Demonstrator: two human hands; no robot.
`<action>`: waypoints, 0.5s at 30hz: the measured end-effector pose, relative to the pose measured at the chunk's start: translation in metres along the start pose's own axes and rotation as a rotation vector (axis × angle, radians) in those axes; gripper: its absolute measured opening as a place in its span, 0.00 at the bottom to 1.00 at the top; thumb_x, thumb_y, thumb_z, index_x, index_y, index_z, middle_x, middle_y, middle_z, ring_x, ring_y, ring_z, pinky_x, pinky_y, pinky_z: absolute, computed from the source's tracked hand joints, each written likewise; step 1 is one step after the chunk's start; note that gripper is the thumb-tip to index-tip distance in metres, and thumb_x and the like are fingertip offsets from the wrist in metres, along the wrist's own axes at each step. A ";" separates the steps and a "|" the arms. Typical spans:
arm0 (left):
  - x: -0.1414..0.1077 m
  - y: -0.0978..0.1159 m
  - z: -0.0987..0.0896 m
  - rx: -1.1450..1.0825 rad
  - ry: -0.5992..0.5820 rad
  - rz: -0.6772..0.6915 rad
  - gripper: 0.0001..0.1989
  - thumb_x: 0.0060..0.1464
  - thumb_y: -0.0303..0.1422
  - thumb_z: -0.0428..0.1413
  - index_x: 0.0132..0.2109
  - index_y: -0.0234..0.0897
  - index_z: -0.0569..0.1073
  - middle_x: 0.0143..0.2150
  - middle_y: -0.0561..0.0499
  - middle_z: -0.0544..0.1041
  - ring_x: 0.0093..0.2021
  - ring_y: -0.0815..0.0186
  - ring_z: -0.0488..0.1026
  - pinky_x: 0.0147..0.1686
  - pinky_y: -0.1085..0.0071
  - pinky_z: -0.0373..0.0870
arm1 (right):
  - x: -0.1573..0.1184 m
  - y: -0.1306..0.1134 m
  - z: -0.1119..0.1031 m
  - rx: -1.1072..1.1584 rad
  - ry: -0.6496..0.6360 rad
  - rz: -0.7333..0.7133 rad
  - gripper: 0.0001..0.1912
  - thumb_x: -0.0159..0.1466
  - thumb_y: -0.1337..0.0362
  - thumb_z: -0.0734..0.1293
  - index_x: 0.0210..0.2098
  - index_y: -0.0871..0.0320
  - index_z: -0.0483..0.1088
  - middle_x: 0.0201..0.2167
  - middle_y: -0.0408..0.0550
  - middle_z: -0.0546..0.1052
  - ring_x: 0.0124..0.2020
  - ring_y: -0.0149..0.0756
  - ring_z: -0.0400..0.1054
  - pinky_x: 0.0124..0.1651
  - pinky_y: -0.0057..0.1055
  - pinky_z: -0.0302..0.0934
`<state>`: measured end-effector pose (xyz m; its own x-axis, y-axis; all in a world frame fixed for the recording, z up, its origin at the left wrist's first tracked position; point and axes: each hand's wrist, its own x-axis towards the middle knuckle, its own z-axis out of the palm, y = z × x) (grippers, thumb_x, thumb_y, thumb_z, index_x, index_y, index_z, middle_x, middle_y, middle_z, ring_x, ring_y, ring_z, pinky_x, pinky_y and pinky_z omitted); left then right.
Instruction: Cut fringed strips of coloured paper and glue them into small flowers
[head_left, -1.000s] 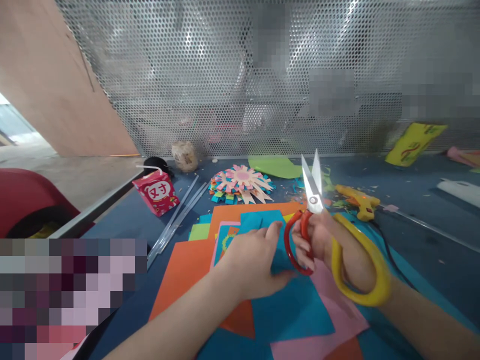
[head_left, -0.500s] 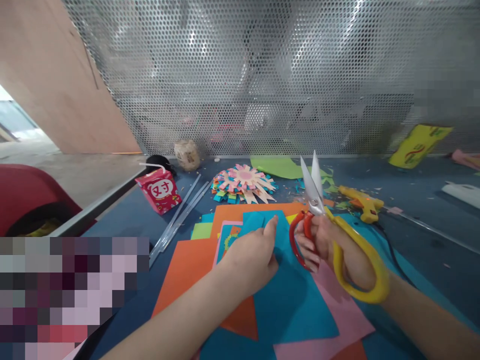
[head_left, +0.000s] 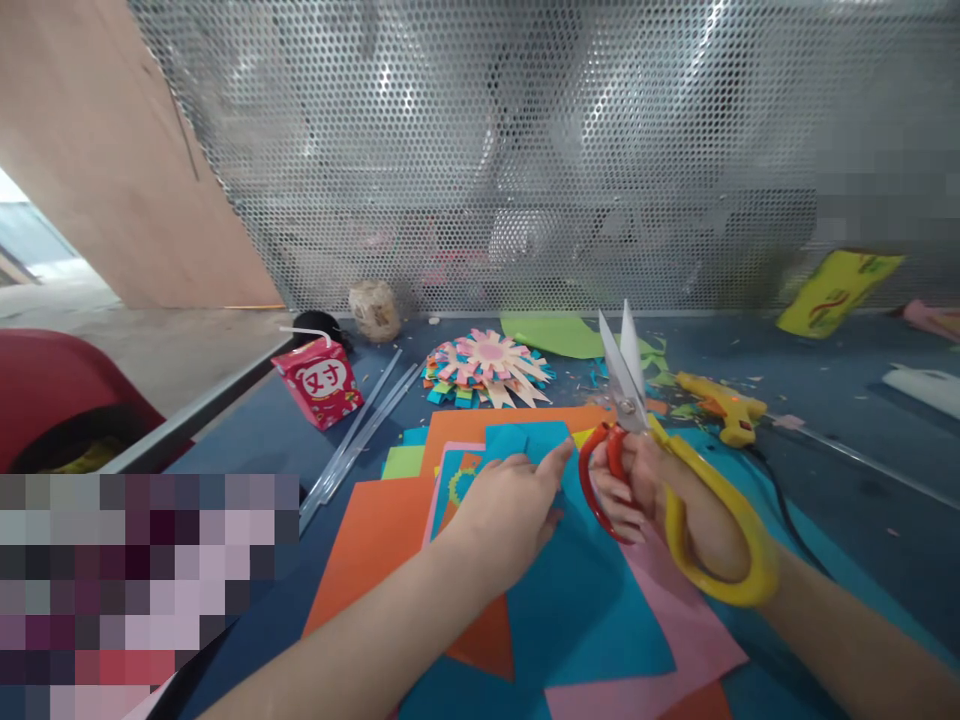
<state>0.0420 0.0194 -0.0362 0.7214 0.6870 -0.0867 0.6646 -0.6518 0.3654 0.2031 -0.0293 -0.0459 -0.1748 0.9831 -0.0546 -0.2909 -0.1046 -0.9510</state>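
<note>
My right hand (head_left: 652, 475) grips a pair of scissors (head_left: 626, 385) by the handles, one red and one yellow. The blades point upward and stand slightly apart, with nothing between them. Over a blue sheet of paper (head_left: 592, 600) lies my left hand (head_left: 517, 510), its index finger stretched toward the scissors. The other fingers bend toward the sheet and are partly hidden. Beneath the blue sheet are orange paper (head_left: 375, 540) and pink paper (head_left: 697, 640). A small lime-green toothed paper piece (head_left: 459, 485) shows just left of my left hand.
Fringed paper rosettes (head_left: 491, 355) lie behind the sheets. A yellow glue gun (head_left: 727, 408) with a black cord is at right. Clear glue sticks (head_left: 364, 435) and a red drink carton (head_left: 321, 380) stand left. A perforated metal panel (head_left: 465, 130) borders the table's back.
My left index finger has swung right and lower, toward the scissors. My right hand and the scissors have barely moved.
</note>
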 end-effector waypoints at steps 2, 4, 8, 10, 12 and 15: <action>-0.001 0.003 -0.001 0.042 -0.006 0.008 0.31 0.56 0.26 0.50 0.65 0.39 0.52 0.46 0.43 0.77 0.52 0.56 0.71 0.48 0.63 0.68 | 0.000 0.001 -0.001 0.025 -0.012 0.004 0.27 0.58 0.38 0.62 0.21 0.56 0.61 0.16 0.38 0.59 0.14 0.25 0.48 0.19 0.24 0.47; -0.001 0.005 0.000 0.061 -0.008 0.010 0.30 0.56 0.25 0.49 0.65 0.39 0.52 0.46 0.43 0.77 0.50 0.57 0.72 0.46 0.64 0.69 | 0.000 0.001 -0.001 0.037 -0.012 0.004 0.27 0.57 0.39 0.63 0.21 0.56 0.62 0.16 0.38 0.59 0.15 0.25 0.49 0.19 0.24 0.48; 0.001 0.005 0.002 0.083 -0.015 0.022 0.30 0.56 0.23 0.48 0.65 0.38 0.53 0.44 0.42 0.77 0.49 0.57 0.73 0.44 0.64 0.70 | 0.001 0.003 -0.002 0.053 0.012 0.000 0.25 0.56 0.40 0.66 0.23 0.56 0.63 0.17 0.37 0.60 0.15 0.25 0.50 0.19 0.25 0.49; 0.001 0.004 0.003 0.086 -0.017 0.029 0.30 0.55 0.22 0.47 0.65 0.37 0.52 0.43 0.41 0.77 0.49 0.56 0.73 0.44 0.63 0.70 | 0.001 0.003 -0.002 0.058 0.026 -0.001 0.24 0.56 0.41 0.66 0.24 0.56 0.64 0.18 0.37 0.59 0.15 0.25 0.50 0.19 0.24 0.49; 0.002 0.003 0.003 0.086 -0.016 0.029 0.32 0.55 0.21 0.46 0.66 0.37 0.50 0.43 0.42 0.77 0.49 0.57 0.73 0.44 0.64 0.70 | 0.001 0.002 -0.002 0.051 0.034 -0.002 0.22 0.56 0.42 0.66 0.26 0.56 0.65 0.18 0.37 0.60 0.16 0.25 0.50 0.19 0.24 0.50; 0.002 0.000 0.004 -0.017 0.008 0.018 0.35 0.55 0.24 0.50 0.67 0.38 0.45 0.43 0.43 0.77 0.49 0.57 0.73 0.45 0.64 0.70 | 0.000 -0.002 0.000 0.022 0.038 -0.010 0.24 0.55 0.40 0.66 0.25 0.56 0.65 0.18 0.37 0.59 0.16 0.25 0.51 0.20 0.25 0.50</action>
<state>0.0441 0.0198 -0.0400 0.7320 0.6774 -0.0728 0.6476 -0.6587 0.3830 0.2037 -0.0295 -0.0441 -0.1359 0.9891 -0.0573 -0.3134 -0.0978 -0.9446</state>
